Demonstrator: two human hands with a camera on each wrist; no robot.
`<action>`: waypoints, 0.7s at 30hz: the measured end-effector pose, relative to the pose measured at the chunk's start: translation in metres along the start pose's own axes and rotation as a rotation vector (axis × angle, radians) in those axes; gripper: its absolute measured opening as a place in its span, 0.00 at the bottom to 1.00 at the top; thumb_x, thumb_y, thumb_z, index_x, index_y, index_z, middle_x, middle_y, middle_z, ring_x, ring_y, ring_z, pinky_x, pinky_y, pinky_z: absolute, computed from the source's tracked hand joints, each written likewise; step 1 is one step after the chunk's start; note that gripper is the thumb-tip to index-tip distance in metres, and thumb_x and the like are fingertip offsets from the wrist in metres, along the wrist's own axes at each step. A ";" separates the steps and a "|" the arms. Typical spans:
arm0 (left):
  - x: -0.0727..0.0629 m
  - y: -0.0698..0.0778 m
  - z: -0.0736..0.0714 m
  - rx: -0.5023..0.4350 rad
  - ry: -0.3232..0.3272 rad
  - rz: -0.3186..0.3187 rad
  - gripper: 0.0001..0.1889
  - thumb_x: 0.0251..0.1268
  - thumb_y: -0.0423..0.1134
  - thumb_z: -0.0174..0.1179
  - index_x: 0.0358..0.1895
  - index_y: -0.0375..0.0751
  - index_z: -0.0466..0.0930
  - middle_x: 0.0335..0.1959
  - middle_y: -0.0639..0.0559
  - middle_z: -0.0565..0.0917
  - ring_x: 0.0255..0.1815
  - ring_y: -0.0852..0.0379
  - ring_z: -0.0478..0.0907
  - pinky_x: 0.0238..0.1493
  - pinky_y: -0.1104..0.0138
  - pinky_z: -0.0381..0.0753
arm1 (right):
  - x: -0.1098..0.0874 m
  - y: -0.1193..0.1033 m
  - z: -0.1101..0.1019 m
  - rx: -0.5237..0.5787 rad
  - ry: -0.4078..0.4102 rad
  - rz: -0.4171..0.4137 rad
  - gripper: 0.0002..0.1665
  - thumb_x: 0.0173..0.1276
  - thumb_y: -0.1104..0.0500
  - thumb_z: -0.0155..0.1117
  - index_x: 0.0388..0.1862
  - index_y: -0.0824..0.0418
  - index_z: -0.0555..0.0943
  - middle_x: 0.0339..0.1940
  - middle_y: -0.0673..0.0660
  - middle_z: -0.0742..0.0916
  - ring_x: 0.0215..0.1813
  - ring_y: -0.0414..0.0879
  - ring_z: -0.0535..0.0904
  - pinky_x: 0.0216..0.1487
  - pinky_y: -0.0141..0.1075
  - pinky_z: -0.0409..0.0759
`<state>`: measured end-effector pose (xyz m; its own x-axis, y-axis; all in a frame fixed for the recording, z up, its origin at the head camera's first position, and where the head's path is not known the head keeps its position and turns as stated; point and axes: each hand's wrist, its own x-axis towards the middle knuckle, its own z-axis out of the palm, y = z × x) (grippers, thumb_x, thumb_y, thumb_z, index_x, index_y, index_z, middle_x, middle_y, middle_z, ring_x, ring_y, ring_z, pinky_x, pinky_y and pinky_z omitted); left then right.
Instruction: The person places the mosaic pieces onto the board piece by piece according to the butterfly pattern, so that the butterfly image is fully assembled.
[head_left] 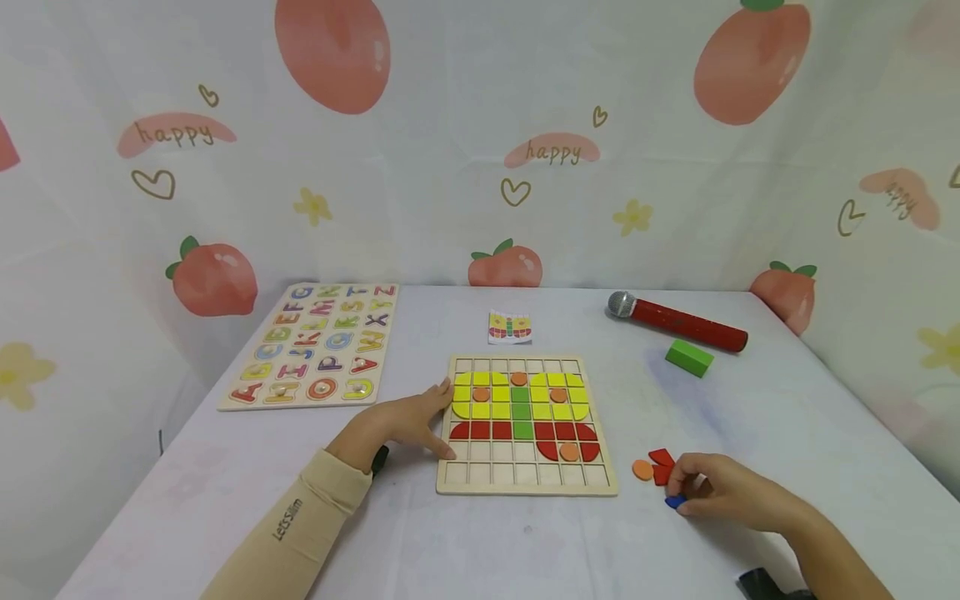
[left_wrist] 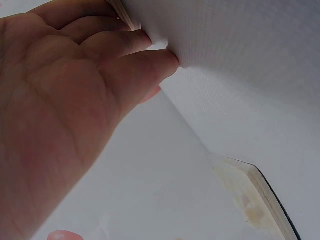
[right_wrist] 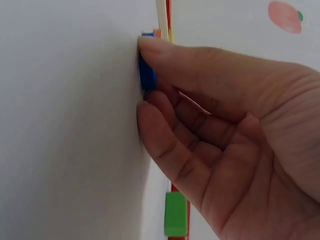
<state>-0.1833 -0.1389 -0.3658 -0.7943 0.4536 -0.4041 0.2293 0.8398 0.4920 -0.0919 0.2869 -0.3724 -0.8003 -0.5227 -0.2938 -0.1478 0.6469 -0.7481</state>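
A wooden grid board (head_left: 491,479) lies on the white table, filled in part with yellow, red, green and orange pieces. My left hand (head_left: 405,421) rests at its left side, fingers and thumb spread along the edge. In the left wrist view, the fingertips (left_wrist: 172,57) meet the tabletop beside the board. Right of the board, my right hand (head_left: 731,492) pinches a small blue piece (head_left: 676,502) low at the table; the right wrist view shows the thumb against this blue piece (right_wrist: 147,67). Beside these fingers lie red pieces (head_left: 662,457) and an orange disc (head_left: 642,470).
An alphabet puzzle board (head_left: 300,400) lies at the back left. Behind the grid board is a small pattern card (head_left: 510,327). A red microphone (head_left: 686,322) and a green block (head_left: 689,357) lie at the back right. A printed backdrop (head_left: 450,100) hangs behind the table.
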 end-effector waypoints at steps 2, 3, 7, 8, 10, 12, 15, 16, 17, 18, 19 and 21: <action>0.000 0.000 0.000 0.003 0.002 0.001 0.57 0.45 0.52 0.71 0.74 0.39 0.43 0.77 0.47 0.40 0.77 0.49 0.39 0.75 0.54 0.47 | 0.003 -0.003 0.001 -0.019 0.003 -0.007 0.13 0.59 0.57 0.67 0.37 0.63 0.76 0.36 0.53 0.81 0.34 0.34 0.72 0.35 0.26 0.77; 0.000 -0.001 0.000 0.004 0.003 0.002 0.57 0.46 0.52 0.71 0.74 0.39 0.43 0.77 0.47 0.40 0.77 0.49 0.39 0.75 0.54 0.47 | 0.005 -0.004 0.002 -0.030 0.006 -0.004 0.12 0.59 0.57 0.67 0.37 0.62 0.77 0.35 0.52 0.81 0.34 0.33 0.72 0.35 0.26 0.77; 0.000 -0.001 -0.001 0.007 0.004 -0.004 0.57 0.46 0.52 0.71 0.74 0.40 0.43 0.77 0.48 0.40 0.77 0.49 0.39 0.75 0.54 0.47 | 0.011 -0.008 0.002 -0.045 0.005 -0.013 0.11 0.58 0.58 0.68 0.36 0.61 0.78 0.34 0.52 0.80 0.34 0.34 0.72 0.37 0.27 0.78; 0.000 0.000 -0.001 0.004 0.003 -0.009 0.57 0.46 0.52 0.71 0.74 0.40 0.43 0.77 0.48 0.40 0.77 0.50 0.39 0.75 0.54 0.48 | 0.012 -0.009 0.002 -0.046 0.005 -0.020 0.10 0.58 0.58 0.68 0.35 0.61 0.79 0.34 0.52 0.81 0.34 0.34 0.72 0.37 0.27 0.78; -0.001 0.000 -0.001 0.002 0.000 -0.015 0.57 0.45 0.52 0.71 0.74 0.40 0.43 0.77 0.49 0.40 0.77 0.50 0.39 0.75 0.54 0.48 | 0.014 -0.010 0.003 -0.037 0.004 -0.028 0.09 0.58 0.59 0.68 0.35 0.61 0.80 0.34 0.52 0.81 0.34 0.34 0.72 0.37 0.28 0.79; 0.000 0.001 -0.001 0.005 -0.002 -0.018 0.57 0.46 0.52 0.71 0.74 0.41 0.43 0.77 0.49 0.40 0.77 0.50 0.39 0.75 0.54 0.48 | 0.016 -0.011 0.004 -0.054 0.015 -0.048 0.08 0.58 0.58 0.68 0.34 0.60 0.80 0.33 0.50 0.81 0.33 0.33 0.72 0.36 0.27 0.78; 0.000 0.000 -0.001 0.012 -0.003 -0.015 0.57 0.46 0.53 0.71 0.74 0.41 0.43 0.77 0.49 0.40 0.77 0.50 0.39 0.75 0.54 0.47 | 0.021 -0.017 0.005 -0.095 0.030 -0.068 0.07 0.59 0.56 0.67 0.33 0.58 0.81 0.31 0.47 0.82 0.32 0.32 0.72 0.35 0.26 0.77; 0.001 0.000 -0.001 0.014 -0.004 -0.012 0.56 0.46 0.53 0.71 0.74 0.41 0.43 0.77 0.49 0.40 0.77 0.50 0.38 0.75 0.54 0.47 | 0.023 -0.020 0.004 -0.112 0.029 -0.079 0.07 0.59 0.56 0.67 0.33 0.58 0.81 0.31 0.46 0.82 0.32 0.31 0.72 0.35 0.26 0.77; 0.001 0.000 -0.001 0.016 -0.004 -0.011 0.56 0.46 0.53 0.71 0.74 0.41 0.43 0.77 0.49 0.40 0.77 0.50 0.38 0.75 0.54 0.47 | 0.026 -0.023 0.004 -0.123 0.025 -0.091 0.07 0.60 0.56 0.66 0.34 0.58 0.82 0.31 0.46 0.82 0.32 0.31 0.72 0.35 0.26 0.77; 0.001 0.000 -0.001 0.017 -0.004 -0.011 0.56 0.46 0.53 0.71 0.74 0.41 0.43 0.77 0.49 0.40 0.77 0.50 0.38 0.75 0.54 0.47 | 0.029 -0.027 0.004 -0.128 0.017 -0.099 0.07 0.60 0.56 0.66 0.35 0.58 0.82 0.31 0.46 0.82 0.32 0.31 0.72 0.34 0.26 0.77; 0.001 -0.001 -0.001 0.016 -0.004 -0.009 0.56 0.46 0.53 0.71 0.74 0.41 0.43 0.77 0.49 0.40 0.77 0.50 0.38 0.75 0.54 0.47 | 0.033 -0.031 0.003 -0.128 0.006 -0.109 0.07 0.61 0.56 0.66 0.36 0.59 0.82 0.32 0.46 0.82 0.32 0.32 0.72 0.34 0.26 0.77; 0.001 -0.001 0.000 0.012 -0.005 -0.009 0.56 0.46 0.53 0.71 0.74 0.41 0.43 0.77 0.48 0.40 0.77 0.49 0.38 0.75 0.54 0.46 | 0.042 -0.039 0.003 -0.123 -0.010 -0.125 0.08 0.61 0.57 0.65 0.37 0.59 0.82 0.32 0.47 0.82 0.32 0.32 0.72 0.33 0.26 0.76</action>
<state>-0.1841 -0.1391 -0.3667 -0.7933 0.4479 -0.4125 0.2289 0.8471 0.4796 -0.1176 0.2383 -0.3575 -0.7653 -0.6086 -0.2095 -0.3164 0.6391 -0.7010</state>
